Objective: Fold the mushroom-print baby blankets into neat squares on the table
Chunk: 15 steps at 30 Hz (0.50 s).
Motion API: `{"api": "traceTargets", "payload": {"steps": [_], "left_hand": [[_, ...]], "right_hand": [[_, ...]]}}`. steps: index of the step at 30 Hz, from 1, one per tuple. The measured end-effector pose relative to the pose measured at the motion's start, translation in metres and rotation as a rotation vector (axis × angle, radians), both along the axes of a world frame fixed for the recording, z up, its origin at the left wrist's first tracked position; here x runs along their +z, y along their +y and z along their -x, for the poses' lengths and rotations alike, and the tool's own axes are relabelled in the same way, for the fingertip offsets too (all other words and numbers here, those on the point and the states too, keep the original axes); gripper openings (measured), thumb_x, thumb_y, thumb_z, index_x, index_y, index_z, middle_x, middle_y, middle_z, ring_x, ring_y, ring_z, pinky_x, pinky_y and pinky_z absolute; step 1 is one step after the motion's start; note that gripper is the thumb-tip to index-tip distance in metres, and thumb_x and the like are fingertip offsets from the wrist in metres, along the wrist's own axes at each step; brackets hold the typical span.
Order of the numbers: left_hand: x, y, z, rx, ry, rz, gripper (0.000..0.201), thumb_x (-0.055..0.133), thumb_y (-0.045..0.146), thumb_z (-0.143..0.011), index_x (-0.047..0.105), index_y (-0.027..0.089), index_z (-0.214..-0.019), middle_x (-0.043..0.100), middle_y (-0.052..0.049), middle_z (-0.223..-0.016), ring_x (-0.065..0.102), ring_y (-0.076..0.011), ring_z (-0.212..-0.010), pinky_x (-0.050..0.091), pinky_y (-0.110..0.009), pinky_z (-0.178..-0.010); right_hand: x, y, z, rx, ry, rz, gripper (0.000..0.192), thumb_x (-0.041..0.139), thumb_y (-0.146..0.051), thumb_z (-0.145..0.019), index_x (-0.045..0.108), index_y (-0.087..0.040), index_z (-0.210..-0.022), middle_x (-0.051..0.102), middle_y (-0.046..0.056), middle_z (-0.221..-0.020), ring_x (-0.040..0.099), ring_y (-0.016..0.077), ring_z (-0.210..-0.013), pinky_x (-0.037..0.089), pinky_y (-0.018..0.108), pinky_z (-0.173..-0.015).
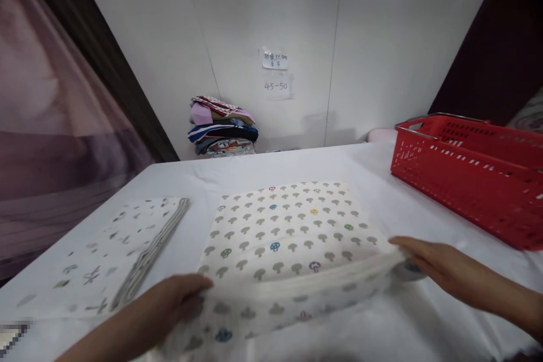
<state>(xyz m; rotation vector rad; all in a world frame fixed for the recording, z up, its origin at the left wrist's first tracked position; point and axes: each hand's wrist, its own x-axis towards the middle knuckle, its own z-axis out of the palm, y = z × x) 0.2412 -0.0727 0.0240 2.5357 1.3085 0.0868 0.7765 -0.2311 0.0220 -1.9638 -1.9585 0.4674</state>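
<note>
A white cloth printed with mushrooms [275, 232] lies in the middle of the table, its near part lifted in a raised fold. My left hand [180, 300] is closed on the near left corner of this cloth. At the near right corner, my right hand [428, 260] pinches the cloth, fingertips on top and thumb hidden beneath. The lifted near edge hangs between both hands and is blurred by motion. To the left lies a folded white cloth with a leaf-like print [123, 249], its layered edge facing the mushroom cloth; my left forearm passes close to its near corner.
A red plastic basket [458, 175] with metal handles stands on the right of the white-covered table [297, 164]. Behind the table's far edge rises a stack of folded fabrics [223, 127]. Paper notes [275, 73] hang on the wall. A pinkish curtain [55, 124] borders the left side.
</note>
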Motion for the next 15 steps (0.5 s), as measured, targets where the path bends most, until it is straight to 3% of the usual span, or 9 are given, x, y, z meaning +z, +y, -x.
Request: {"api": "traceTargets", "payload": {"steps": [2, 5, 10, 15], "left_hand": [[0.019, 0.036, -0.028, 0.005, -0.008, 0.132, 0.032, 0.046, 0.033, -0.079, 0.070, 0.036, -0.100, 0.070, 0.004, -0.105, 0.066, -0.0223, -0.094, 0.054, -0.033, -0.083], [0.025, 0.093, -0.055, 0.005, -0.009, 0.143, 0.034, 0.043, 0.031, -0.081, 0.068, 0.027, -0.103, 0.068, -0.001, -0.111, 0.063, -0.0211, -0.101, 0.049, -0.029, -0.089], [-0.001, 0.166, -0.085, 0.111, 0.071, -0.004, 0.040, 0.038, 0.027, -0.083, 0.062, 0.018, -0.114, 0.062, -0.007, -0.121, 0.057, -0.0215, -0.110, 0.043, -0.030, -0.096], [-0.026, 0.206, -0.108, 0.174, 0.154, -0.147, 0.040, 0.034, 0.025, -0.087, 0.059, 0.019, -0.118, 0.061, -0.008, -0.123, 0.057, -0.0223, -0.111, 0.043, -0.031, -0.094]], "right_hand": [[0.009, 0.038, 0.002, 0.013, -0.066, -0.013, 0.038, 0.040, -0.041, -0.084, 0.061, -0.037, -0.115, 0.065, 0.001, -0.115, 0.062, 0.0284, -0.104, 0.051, 0.044, -0.090], [0.012, 0.099, -0.003, 0.072, -0.108, -0.055, 0.035, 0.036, -0.031, -0.086, 0.062, -0.023, -0.109, 0.064, 0.007, -0.113, 0.060, 0.0245, -0.104, 0.048, 0.038, -0.091], [-0.012, 0.190, -0.014, 0.022, -0.141, -0.079, 0.033, 0.039, -0.019, -0.085, 0.060, -0.019, -0.111, 0.061, 0.008, -0.118, 0.056, 0.0230, -0.107, 0.042, 0.035, -0.095], [-0.043, 0.246, -0.016, -0.087, -0.230, -0.028, 0.033, 0.039, -0.016, -0.086, 0.062, -0.018, -0.110, 0.061, 0.009, -0.119, 0.056, 0.0238, -0.108, 0.042, 0.034, -0.093]]}}
